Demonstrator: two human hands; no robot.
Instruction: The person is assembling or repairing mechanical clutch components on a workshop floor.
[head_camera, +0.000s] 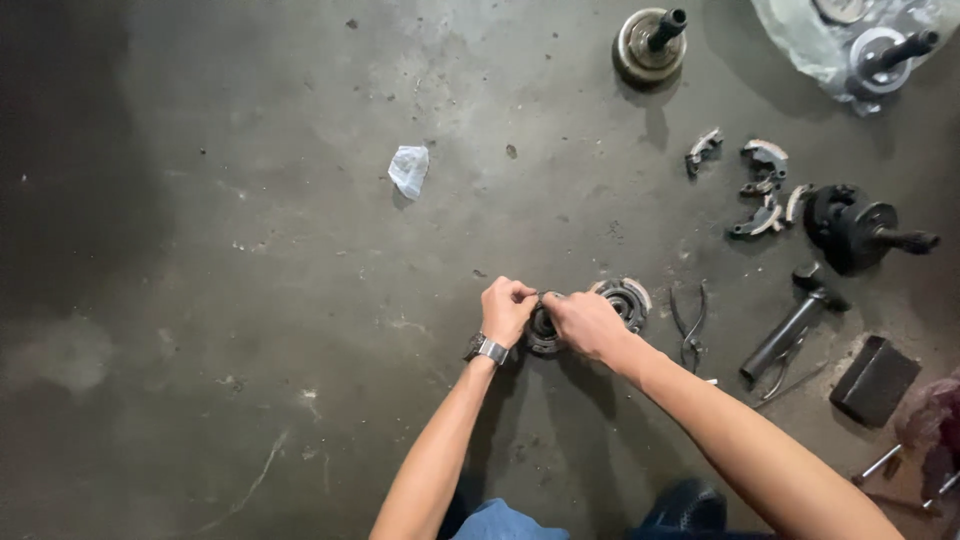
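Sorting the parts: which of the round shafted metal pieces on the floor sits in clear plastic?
The top-right one, lying on a clear plastic bag. The drum and dark piece rest on bare floor.

Round dark metal clutch-like part (543, 330) on the floor: mostly covered by both hands; only slivers of rim show. Left hand (507, 310) curled into a fist over it; fingers (522, 293) tucked, what they pinch not discernible. Right hand (585, 322) back-up, fingertips hidden beneath. Second round ribbed metal part (626, 299): near edge hidden behind the right hand. Clear plastic bag with metal parts (815, 40): cut off by top edge. Reddish cloth-like lump (935, 415): cut off at right edge, blurred, kind unclear. Thin metal rods (880, 463) beside it: too small to identify. Blue trouser knee (500, 522) and dark shoe (688, 508): cropped by bottom edge.
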